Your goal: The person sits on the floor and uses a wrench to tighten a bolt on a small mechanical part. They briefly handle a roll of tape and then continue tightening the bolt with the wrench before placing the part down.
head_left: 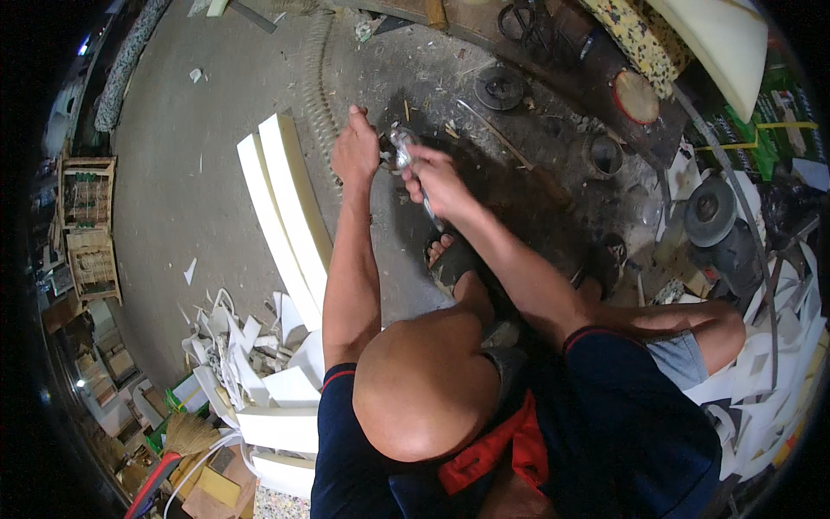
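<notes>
My left hand is closed with its thumb on top, in front of me above the floor. What its fingers hold is hidden; a small metal piece shows beside them. Just to its right, my right hand grips a shiny silver metal tool, whose head points toward the left hand. The lower end of the tool sticks out below the right palm; its exact kind is unclear. Past the left wrist, a clear coiled hose lies on the floor.
Two long white foam strips lie to my left, above a heap of foam offcuts. A broom is at the lower left. On the right are a round grey machine part, a dark disc and a round tin.
</notes>
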`<state>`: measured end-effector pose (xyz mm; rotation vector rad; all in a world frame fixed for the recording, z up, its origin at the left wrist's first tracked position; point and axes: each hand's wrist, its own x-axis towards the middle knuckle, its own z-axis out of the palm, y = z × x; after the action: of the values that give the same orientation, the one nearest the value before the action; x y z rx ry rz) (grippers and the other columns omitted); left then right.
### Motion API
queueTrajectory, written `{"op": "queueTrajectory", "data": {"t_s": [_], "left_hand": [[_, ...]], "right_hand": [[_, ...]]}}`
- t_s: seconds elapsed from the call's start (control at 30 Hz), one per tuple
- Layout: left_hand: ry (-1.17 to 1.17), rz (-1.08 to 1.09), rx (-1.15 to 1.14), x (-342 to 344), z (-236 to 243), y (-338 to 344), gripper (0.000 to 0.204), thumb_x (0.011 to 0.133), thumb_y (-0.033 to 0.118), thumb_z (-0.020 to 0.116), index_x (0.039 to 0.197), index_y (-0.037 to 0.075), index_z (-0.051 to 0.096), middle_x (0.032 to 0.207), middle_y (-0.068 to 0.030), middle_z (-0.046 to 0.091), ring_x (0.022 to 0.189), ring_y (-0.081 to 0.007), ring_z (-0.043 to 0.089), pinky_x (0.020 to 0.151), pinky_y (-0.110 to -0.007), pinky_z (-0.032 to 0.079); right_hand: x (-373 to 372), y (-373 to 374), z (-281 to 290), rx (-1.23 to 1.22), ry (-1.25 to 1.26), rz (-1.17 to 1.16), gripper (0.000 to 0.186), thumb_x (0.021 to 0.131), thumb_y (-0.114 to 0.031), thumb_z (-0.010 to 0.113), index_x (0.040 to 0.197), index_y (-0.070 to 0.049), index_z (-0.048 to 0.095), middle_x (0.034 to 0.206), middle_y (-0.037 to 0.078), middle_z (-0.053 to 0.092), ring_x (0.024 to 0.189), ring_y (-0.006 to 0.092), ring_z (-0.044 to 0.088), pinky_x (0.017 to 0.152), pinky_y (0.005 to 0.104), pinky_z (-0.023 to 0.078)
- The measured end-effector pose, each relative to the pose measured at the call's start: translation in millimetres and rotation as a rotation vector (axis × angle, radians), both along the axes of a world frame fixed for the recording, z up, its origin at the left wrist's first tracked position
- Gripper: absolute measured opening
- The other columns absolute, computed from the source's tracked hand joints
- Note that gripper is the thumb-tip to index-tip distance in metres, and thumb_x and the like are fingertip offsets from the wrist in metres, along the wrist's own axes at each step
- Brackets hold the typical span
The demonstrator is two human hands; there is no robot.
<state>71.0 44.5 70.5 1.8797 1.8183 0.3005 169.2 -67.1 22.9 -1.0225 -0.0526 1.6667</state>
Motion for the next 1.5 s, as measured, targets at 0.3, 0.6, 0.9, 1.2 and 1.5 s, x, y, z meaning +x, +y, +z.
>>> {"op": "queueTrajectory", "data": {"t_s": [0.3,0.6,0.9,1.2,1.5], "left_hand": [[0.027,0.016,0.001,-0.4,-3.7,1.0,0.070,0.104,0.050,0.013,0.126,0.013,0.069,0.120,-0.0224,0.068,0.117,-0.0448,0.060,0.101,-0.051,0.044],[-0.022,0.001,0.046,-2.5,-6.7,0.5,0.070,0.104,0.050,0.015,0.122,0.011,0.070,0.116,-0.0274,0.067,0.114,-0.0472,0.060,0.099,-0.053,0.045],[0.013,-0.012,0.026,-1.0,-5.7,1.7,0.072,0.104,0.049,0.016,0.117,0.004,0.070,0.115,-0.0279,0.067,0.112,-0.0487,0.061,0.097,-0.055,0.045],[-0.010,0.000,0.029,-1.4,-8.8,2.4,0.070,0.104,0.049,0.017,0.121,0.006,0.069,0.114,-0.0281,0.068,0.111,-0.0483,0.062,0.097,-0.055,0.046],[-0.005,0.015,0.089,0.4,-3.5,-4.5,0.066,0.104,0.048,0.018,0.120,0.010,0.070,0.113,-0.0266,0.068,0.109,-0.0466,0.063,0.096,-0.053,0.047]], "right_hand": [[-20.7,-2.2,9.4,-0.016,-0.019,-0.164,0.036,0.099,-0.001,0.047,0.134,-0.004,0.052,0.078,0.006,0.055,0.055,0.0109,0.048,0.044,0.0272,0.038],[-16.4,-0.2,15.4,-0.128,-0.102,-0.109,0.033,0.093,0.003,0.047,0.124,-0.003,0.056,0.076,0.003,0.056,0.056,0.0092,0.049,0.045,0.0259,0.039],[22.3,-1.0,15.2,0.067,-0.370,0.125,0.055,0.089,0.007,0.043,0.144,0.001,0.049,0.079,0.005,0.056,0.051,0.0090,0.045,0.042,0.0249,0.034],[46.5,15.5,19.0,0.072,-0.784,0.392,0.054,0.082,0.007,0.052,0.136,0.004,0.057,0.067,-0.002,0.051,0.051,0.0050,0.042,0.043,0.0250,0.030],[52.5,23.7,12.8,0.469,-1.142,0.293,0.046,0.081,0.003,0.048,0.122,-0.002,0.070,0.066,0.007,0.060,0.053,0.0079,0.051,0.045,0.0277,0.038]]}}
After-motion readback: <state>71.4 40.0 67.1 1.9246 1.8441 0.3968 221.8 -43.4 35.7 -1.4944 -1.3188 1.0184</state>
